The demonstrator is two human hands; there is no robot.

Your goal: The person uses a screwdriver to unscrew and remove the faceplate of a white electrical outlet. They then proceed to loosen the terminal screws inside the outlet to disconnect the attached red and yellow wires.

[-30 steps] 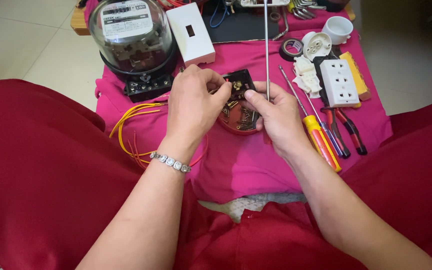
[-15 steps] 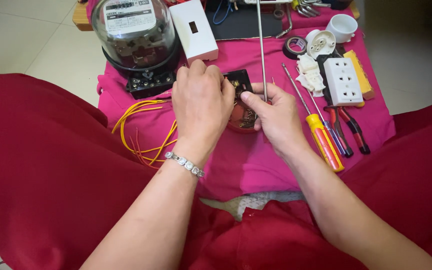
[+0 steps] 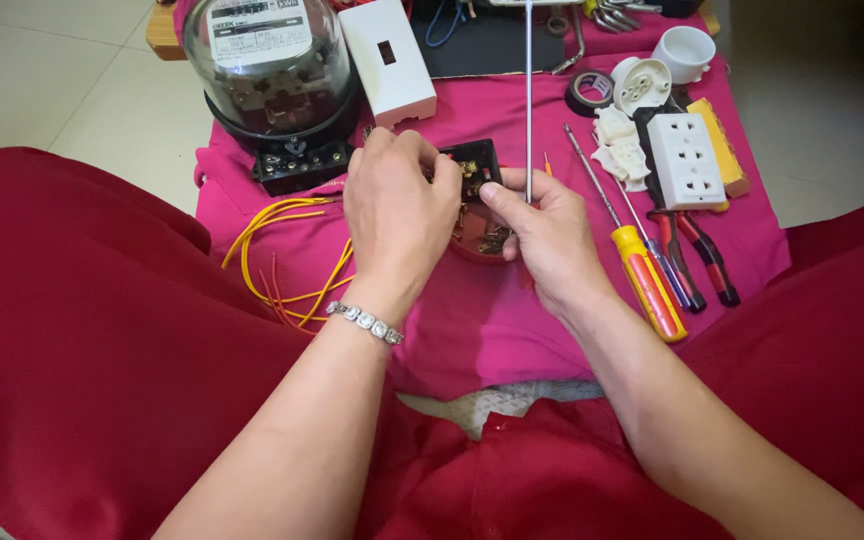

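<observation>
Both hands have shifted little over the last second; the left hand (image 3: 399, 205) has rolled further over the work, so its back now hides most of what the fingers do, and the view has crept forward over the table. The small black part (image 3: 474, 165) with brass terminals sits between the two hands, above the pink cloth (image 3: 472, 330) and in front of the meter (image 3: 272, 75).

The left hand is curled closed around the near side of that part. The right hand (image 3: 542, 235) pinches it from the other side, thumb and forefinger nearly shut, and also seems to steady a thin steel shaft (image 3: 529, 100) that rises straight up the frame; whether the shaft is gripped or only leaning on the fingers cannot be told.

The main risk appears to be loss of a small screw or terminal piece: the part is held over folded cloth, and anything dropped could roll under the yellow wires (image 3: 287, 250) or into the lap. The shaft is a second worry, since a slip off a screw head would drive its tip toward the left fingertips close by. The crowded right side adds a third, as an elbow swing could knock the screwdriver (image 3: 642, 275), pliers (image 3: 697, 250) or white socket (image 3: 687, 160) off the edge.
</observation>
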